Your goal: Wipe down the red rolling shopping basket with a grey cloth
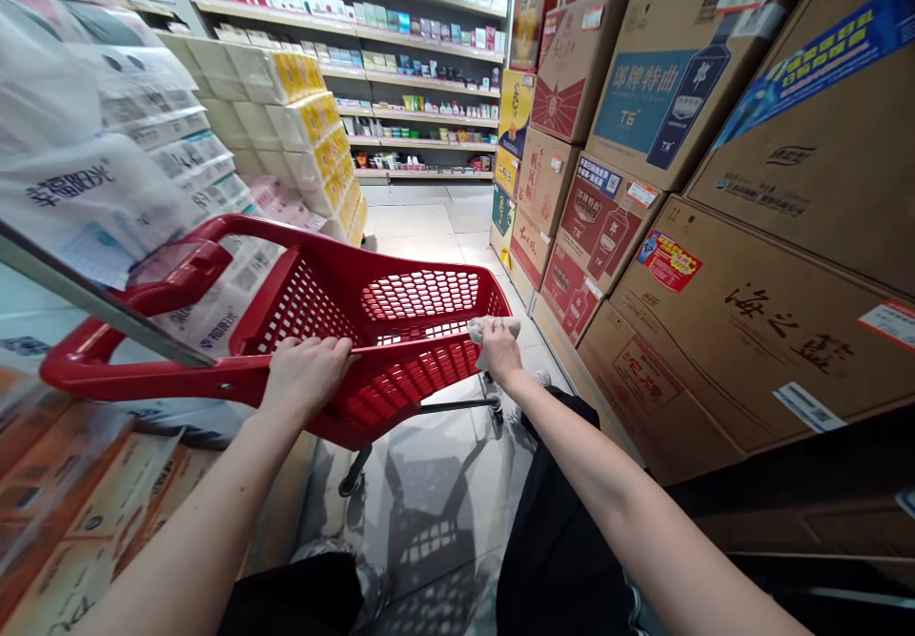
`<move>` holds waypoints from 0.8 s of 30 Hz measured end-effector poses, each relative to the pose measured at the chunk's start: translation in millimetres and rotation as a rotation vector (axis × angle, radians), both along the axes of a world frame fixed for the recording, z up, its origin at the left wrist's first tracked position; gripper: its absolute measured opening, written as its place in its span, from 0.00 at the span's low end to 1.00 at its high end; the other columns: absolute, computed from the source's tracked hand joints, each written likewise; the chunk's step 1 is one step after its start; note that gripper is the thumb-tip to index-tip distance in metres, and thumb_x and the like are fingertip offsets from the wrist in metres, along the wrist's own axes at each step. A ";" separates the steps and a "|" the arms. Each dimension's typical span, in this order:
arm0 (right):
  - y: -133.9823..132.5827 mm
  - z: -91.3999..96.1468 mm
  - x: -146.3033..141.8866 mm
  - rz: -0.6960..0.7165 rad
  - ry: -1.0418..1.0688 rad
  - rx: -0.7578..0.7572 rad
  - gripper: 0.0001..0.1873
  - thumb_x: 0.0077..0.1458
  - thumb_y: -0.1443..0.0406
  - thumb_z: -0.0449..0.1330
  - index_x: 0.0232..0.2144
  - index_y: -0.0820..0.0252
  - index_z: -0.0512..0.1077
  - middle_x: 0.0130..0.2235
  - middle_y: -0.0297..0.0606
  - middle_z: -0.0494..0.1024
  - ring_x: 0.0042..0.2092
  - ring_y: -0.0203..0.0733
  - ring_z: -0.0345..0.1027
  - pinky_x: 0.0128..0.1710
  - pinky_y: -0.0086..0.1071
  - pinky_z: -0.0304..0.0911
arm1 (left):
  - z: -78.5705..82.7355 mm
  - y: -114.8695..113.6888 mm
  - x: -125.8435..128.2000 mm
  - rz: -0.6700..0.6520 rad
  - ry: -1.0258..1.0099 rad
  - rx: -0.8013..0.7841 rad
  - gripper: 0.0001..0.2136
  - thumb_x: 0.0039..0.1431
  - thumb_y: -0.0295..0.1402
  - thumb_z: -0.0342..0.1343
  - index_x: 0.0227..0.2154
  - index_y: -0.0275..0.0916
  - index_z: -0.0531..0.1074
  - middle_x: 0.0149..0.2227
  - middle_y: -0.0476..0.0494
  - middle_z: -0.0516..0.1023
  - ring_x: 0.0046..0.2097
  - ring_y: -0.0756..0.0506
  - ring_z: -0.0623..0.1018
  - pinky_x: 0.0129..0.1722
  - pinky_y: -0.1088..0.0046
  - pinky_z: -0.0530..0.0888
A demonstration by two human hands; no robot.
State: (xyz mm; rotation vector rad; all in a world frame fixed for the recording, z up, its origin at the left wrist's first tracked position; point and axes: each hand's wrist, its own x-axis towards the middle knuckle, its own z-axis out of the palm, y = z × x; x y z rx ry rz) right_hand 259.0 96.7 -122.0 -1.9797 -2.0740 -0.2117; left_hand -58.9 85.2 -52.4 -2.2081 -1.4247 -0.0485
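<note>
A red plastic shopping cart (400, 398) stands sideways across the aisle in front of me, its perforated basket without visible goods. My left hand (307, 374) is closed over the near rim of the basket, close to where the red handle frame joins it. At the right end of the same rim, my right hand (501, 348) is wrapped round a crumpled pale cloth (477, 331), which rests against the basket's corner. The cart's handle loop (207, 235) reaches out to the left. A grey metal bar (107, 293) crosses in front of that loop.
Stacked cartons (715, 331) wall off the right side. On the left rise wrapped paper packs (172, 140) and yellow-and-white packs (307, 140). Orange boxes (64, 502) lie at lower left. Shelves (429, 73) of small goods span the back, beyond the pale tiled floor (418, 212).
</note>
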 end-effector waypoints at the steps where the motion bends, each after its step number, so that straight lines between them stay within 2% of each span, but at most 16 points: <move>1: -1.5 3.3 -15.3 0.038 -0.021 -0.008 0.20 0.65 0.73 0.43 0.56 0.67 0.65 0.53 0.54 0.70 0.50 0.44 0.68 0.47 0.34 0.69 | 0.1 -0.6 1.6 -0.002 -0.003 0.004 0.18 0.69 0.41 0.38 0.32 0.37 0.69 0.34 0.40 0.79 0.38 0.40 0.75 0.42 0.61 0.59; 4: -6.9 14.4 -74.2 0.186 -0.042 -0.021 0.18 0.66 0.72 0.43 0.54 0.68 0.65 0.50 0.53 0.72 0.47 0.43 0.70 0.43 0.32 0.70 | 0.8 -3.7 2.6 0.002 -0.028 0.007 0.18 0.68 0.40 0.38 0.32 0.38 0.70 0.35 0.38 0.79 0.38 0.39 0.76 0.43 0.60 0.60; 6: -10.8 21.8 -110.8 0.209 -0.021 -0.014 0.17 0.66 0.72 0.43 0.50 0.69 0.67 0.47 0.53 0.73 0.45 0.42 0.72 0.40 0.31 0.70 | 1.1 -5.9 1.1 0.004 -0.074 -0.010 0.17 0.67 0.40 0.40 0.31 0.38 0.71 0.34 0.36 0.79 0.39 0.38 0.76 0.43 0.59 0.61; 9: -14.4 28.7 -134.5 0.217 -0.006 0.022 0.17 0.66 0.72 0.41 0.47 0.70 0.67 0.45 0.53 0.73 0.43 0.42 0.73 0.37 0.30 0.70 | 0.8 -7.7 -1.6 -0.017 -0.138 -0.029 0.17 0.65 0.40 0.41 0.31 0.39 0.72 0.34 0.34 0.78 0.39 0.36 0.76 0.43 0.58 0.62; 11: -14.4 28.5 -127.0 0.262 -0.038 0.055 0.16 0.67 0.71 0.41 0.48 0.69 0.67 0.45 0.52 0.73 0.43 0.42 0.73 0.37 0.30 0.70 | 0.3 -8.0 -2.3 -0.034 -0.147 -0.019 0.17 0.65 0.40 0.41 0.31 0.39 0.72 0.34 0.34 0.78 0.39 0.36 0.76 0.43 0.58 0.61; 15: -8.2 20.4 -87.1 0.274 -0.108 0.042 0.14 0.67 0.66 0.44 0.48 0.65 0.66 0.46 0.49 0.73 0.43 0.44 0.73 0.36 0.31 0.69 | -0.5 -8.6 1.0 -0.040 -0.137 0.013 0.17 0.65 0.40 0.41 0.31 0.39 0.72 0.34 0.35 0.78 0.39 0.35 0.76 0.42 0.58 0.61; 20: 8.1 13.9 -33.8 0.180 -0.151 0.003 0.13 0.67 0.65 0.45 0.46 0.63 0.67 0.45 0.48 0.73 0.43 0.46 0.74 0.37 0.34 0.69 | 0.0 -7.4 10.9 -0.035 -0.087 0.019 0.18 0.67 0.40 0.38 0.32 0.39 0.71 0.34 0.36 0.78 0.40 0.36 0.76 0.40 0.59 0.61; 24: 21.3 16.9 13.8 0.030 -0.140 -0.095 0.13 0.64 0.69 0.48 0.48 0.64 0.67 0.45 0.51 0.74 0.44 0.48 0.74 0.37 0.35 0.69 | 1.5 -6.7 18.3 -0.017 -0.080 -0.005 0.18 0.67 0.40 0.38 0.33 0.38 0.71 0.35 0.36 0.79 0.39 0.36 0.77 0.39 0.60 0.61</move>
